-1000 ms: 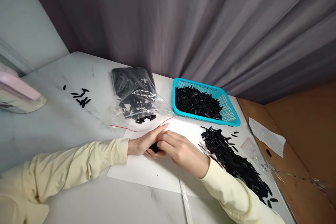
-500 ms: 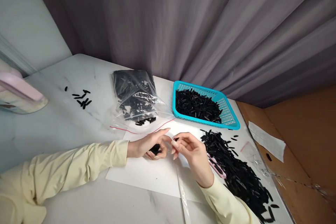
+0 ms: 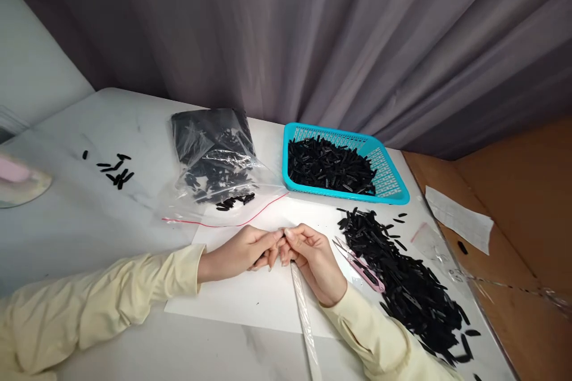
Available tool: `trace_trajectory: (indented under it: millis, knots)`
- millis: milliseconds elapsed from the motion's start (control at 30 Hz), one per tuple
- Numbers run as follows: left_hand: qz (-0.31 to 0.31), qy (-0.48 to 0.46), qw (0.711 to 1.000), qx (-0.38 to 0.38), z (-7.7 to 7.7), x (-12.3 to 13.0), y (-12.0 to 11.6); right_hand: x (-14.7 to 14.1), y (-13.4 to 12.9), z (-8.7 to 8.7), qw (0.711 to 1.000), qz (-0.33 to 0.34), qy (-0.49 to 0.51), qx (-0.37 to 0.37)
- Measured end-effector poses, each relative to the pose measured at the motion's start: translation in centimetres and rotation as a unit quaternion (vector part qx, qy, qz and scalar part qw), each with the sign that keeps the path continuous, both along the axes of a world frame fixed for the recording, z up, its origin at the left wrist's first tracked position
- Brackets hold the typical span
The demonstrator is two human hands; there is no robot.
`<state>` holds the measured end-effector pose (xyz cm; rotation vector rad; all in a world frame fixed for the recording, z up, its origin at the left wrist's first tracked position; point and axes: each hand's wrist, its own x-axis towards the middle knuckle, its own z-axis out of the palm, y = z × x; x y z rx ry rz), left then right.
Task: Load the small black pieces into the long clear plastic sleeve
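My left hand (image 3: pixel 245 251) and my right hand (image 3: pixel 315 259) meet over a white sheet (image 3: pixel 227 300). Their thumbs and fingertips pinch together on a small black strip, mostly covered by the fingers. A bit of black also shows under the curled fingers of my left hand; most of it is hidden. Right of my right hand lie pink thread snips (image 3: pixel 369 277), blades apart, against a long heap of black strips (image 3: pixel 415 297). Beyond my hands is a clear zip bag (image 3: pixel 214 161) with black strips inside, its red-edged mouth facing me.
A blue basket (image 3: pixel 346 193) of black strips stands at the back. A few loose strips (image 3: pixel 120 178) lie at left, near a pink-and-white object (image 3: pixel 20 181). A narrow plastic-wrapped strip (image 3: pixel 306 327) runs toward me. Paper (image 3: pixel 460 220) rests on cardboard at right.
My left hand has turned and closed over the black pieces it showed before, and its fingertips now meet those of my right hand. The view has shifted slightly.
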<state>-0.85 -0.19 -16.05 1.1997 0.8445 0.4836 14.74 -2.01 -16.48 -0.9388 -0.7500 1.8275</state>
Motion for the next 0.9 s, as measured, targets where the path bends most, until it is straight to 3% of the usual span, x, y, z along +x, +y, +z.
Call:
trace_trajectory:
  millis: [300, 900]
  knots:
    - [0.01, -0.012, 0.998, -0.066, 0.3, -0.28, 0.42, 0.28, 0.01, 0.01, 1.0, 0.024, 0.008, 0.0]
    - [0.01, -0.017, 0.997, -0.073, 0.7, -0.38, 0.43, 0.17, -0.14, 0.02, 0.999, 0.017, -0.004, 0.028]
